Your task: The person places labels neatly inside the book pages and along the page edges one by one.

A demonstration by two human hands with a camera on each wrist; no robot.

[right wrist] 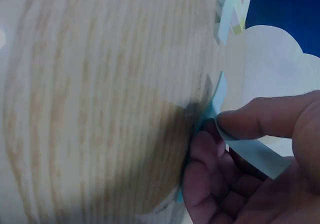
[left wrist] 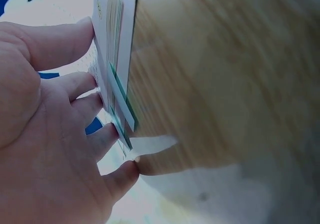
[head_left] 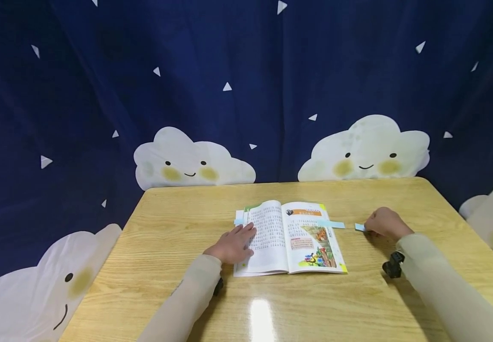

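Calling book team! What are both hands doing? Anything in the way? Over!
Left hand resting on open book. Right hand pinching pale blue strip. Second strip juts past book's right edge. Nothing seen blocking either hand.

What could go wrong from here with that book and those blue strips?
The left page might spring up if the left hand resting on it lifted. The pinched strip bends between the fingers of the right hand, so it could crease. The marker strip juts past the right page and might get snagged.
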